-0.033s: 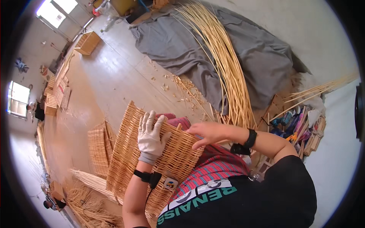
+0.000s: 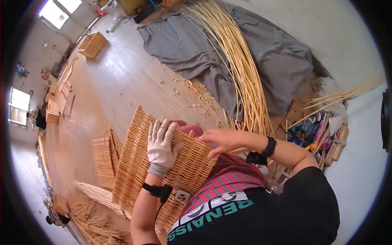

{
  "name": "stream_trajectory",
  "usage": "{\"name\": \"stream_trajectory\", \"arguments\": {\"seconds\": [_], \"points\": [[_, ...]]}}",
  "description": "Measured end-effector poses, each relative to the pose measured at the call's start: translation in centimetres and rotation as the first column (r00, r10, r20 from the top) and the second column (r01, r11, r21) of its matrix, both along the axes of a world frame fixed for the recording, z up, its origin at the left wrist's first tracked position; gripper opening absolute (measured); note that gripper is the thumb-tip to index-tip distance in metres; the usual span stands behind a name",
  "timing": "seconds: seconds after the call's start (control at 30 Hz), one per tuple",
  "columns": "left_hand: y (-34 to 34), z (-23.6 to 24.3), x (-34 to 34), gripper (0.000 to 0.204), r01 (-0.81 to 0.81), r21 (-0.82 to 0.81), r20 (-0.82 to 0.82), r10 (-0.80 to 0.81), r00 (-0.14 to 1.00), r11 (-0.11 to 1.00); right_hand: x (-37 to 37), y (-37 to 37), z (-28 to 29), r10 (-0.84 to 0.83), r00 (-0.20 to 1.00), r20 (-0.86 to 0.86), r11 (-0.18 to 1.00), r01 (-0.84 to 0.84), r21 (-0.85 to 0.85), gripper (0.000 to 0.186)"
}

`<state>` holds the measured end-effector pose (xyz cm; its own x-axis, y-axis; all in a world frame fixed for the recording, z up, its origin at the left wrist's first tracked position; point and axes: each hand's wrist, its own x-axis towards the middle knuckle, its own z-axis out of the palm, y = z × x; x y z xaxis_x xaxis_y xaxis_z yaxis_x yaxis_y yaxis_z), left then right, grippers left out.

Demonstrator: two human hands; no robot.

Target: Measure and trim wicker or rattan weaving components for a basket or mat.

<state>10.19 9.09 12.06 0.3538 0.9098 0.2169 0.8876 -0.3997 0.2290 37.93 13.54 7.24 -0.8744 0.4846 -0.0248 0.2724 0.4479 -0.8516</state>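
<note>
A woven wicker panel (image 2: 134,155) lies slanted across my lap, with short stake ends standing out of its upper edge. My left hand (image 2: 162,145), in a pale work glove, rests flat on it. Its fingers are stretched out with the tips at the upper edge, and the thumb is spread to the side. My bare right hand (image 2: 222,141) is at the panel's upper right corner. Its thumb and forefinger are apart, while the other fingers are mostly hidden. A small bluish patch shows between them, too small to make out.
A grey cloth (image 2: 183,49) bears a long bundle of canes (image 2: 245,73). Cane offcuts (image 2: 196,96) litter the floor. Another wicker piece (image 2: 104,159) and coiled canes (image 2: 96,222) lie left. Tools and sticks (image 2: 322,134) are heaped right. Two people (image 2: 40,119) are far left.
</note>
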Motion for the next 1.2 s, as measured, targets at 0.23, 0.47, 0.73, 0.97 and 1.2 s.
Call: {"name": "stream_trajectory", "arguments": {"seconds": [0.23, 0.47, 0.73, 0.97, 1.2], "points": [[-8.8, 2.1, -2.6, 0.038, -0.06, -0.507, 0.665, 0.435, 0.607, 0.86, 4.1, -2.4, 1.8, -0.189, 0.971, 0.149, 0.971, 0.207, -0.117, 0.075], [-20.2, 3.1, -6.5, 0.041, -0.304, -0.469, 0.381, 0.501, 0.777, 0.829, -1.2, -3.8, 5.4, -0.543, 0.828, 0.138, 0.811, 0.475, 0.34, 0.037], [-25.2, -0.3, -3.4, 0.041, -0.293, -0.598, 0.499, 0.632, 0.593, 0.746, -13.4, -9.4, 3.3, 0.534, 0.845, 0.043, 0.778, -0.51, 0.367, 0.059], [-26.4, -1.9, -3.2, 0.035, -0.362, -0.632, 0.492, 0.716, 0.496, 0.685, -15.4, -10.2, 4.2, 0.56, 0.784, 0.266, 0.72, -0.62, 0.312, 0.057], [-25.0, -2.0, -2.2, 0.038, 0.043, -0.634, 0.767, 0.634, -0.099, 0.772, -13.4, -7.4, 3.2, 0.162, 0.954, -0.252, 0.654, -0.295, -0.697, 0.055]]}}
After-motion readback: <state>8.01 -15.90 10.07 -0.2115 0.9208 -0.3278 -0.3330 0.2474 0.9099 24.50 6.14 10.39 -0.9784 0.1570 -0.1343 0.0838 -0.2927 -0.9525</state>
